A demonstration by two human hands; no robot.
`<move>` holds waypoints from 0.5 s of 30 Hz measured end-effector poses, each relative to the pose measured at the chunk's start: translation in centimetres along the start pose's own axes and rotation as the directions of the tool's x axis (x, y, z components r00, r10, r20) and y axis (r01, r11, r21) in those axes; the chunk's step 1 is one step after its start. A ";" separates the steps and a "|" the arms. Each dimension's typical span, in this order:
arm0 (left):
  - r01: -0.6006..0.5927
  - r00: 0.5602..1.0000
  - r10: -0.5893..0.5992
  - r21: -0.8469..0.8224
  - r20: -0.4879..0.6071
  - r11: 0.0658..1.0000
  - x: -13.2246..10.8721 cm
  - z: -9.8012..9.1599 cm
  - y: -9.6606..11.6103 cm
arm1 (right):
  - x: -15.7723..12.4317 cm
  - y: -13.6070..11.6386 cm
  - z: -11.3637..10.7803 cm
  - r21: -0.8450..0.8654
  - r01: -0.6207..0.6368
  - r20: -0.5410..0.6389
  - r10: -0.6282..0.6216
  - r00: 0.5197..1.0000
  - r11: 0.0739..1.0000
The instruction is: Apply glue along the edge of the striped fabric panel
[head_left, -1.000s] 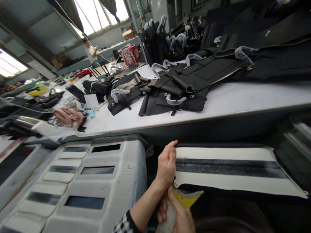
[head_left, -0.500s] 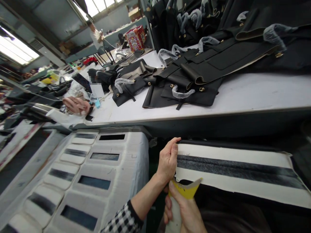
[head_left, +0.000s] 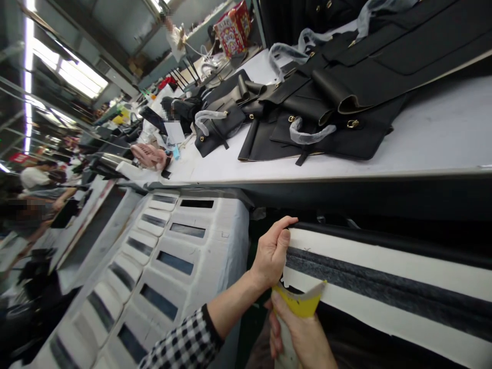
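My left hand [head_left: 270,254], below a black-and-white checked sleeve, is closed around the left end of a long panel [head_left: 384,256]. The panel's upturned face is cream, with a dark grey fuzzy strip along its middle and black material at its edges. Just below, my right hand [head_left: 302,333] grips a hand tool [head_left: 302,303] with a pale handle and a yellow, crescent-edged head. The head's pointed tip lies over the panel's lower left part; whether it touches the panel I cannot tell. The panel's right end runs out of view.
To the left, a pale padded stand [head_left: 215,220] carries rows of cream pieces [head_left: 140,246] with dark strips. Beyond, black bag parts [head_left: 326,133] with plastic-wrapped handles lie on a white worktable [head_left: 434,138], beside a pink fan [head_left: 149,155]. Other people [head_left: 34,177] are at far left.
The view has swung left, so the stand and table sit further right and people appear at far left. Both hands keep their grips, and the panel extends further out of frame.
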State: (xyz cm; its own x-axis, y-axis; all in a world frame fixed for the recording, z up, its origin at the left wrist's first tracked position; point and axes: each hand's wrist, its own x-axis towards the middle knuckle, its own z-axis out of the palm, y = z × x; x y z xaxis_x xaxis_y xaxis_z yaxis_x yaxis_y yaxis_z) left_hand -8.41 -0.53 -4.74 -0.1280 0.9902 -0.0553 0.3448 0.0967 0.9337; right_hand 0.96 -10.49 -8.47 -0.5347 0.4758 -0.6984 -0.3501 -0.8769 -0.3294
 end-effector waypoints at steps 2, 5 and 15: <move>-0.003 1.000 0.003 0.018 -0.001 1.000 0.1 0.1 0.2 | 0.3 0.3 -0.2 -0.063 0.006 -0.063 -0.010 0.998 0.998; -0.008 1.000 0.008 0.051 0.000 0.999 0.2 0.2 0.4 | 0.3 0.6 0.0 -0.096 -0.002 -0.103 -0.008 0.995 0.995; -0.005 0.999 0.012 0.152 -0.044 0.988 0.2 0.9 0.9 | -0.8 -1.5 0.3 -0.112 -0.041 -0.095 0.030 0.995 0.993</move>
State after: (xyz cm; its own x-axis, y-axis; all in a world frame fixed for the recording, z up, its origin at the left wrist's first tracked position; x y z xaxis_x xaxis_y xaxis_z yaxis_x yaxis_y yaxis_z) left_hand -7.31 -0.20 -4.20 -0.1650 0.9859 -0.0282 0.4831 0.1057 0.8691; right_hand 1.65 -9.56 -7.23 -0.4695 0.4405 -0.7652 -0.2397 -0.8977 -0.3697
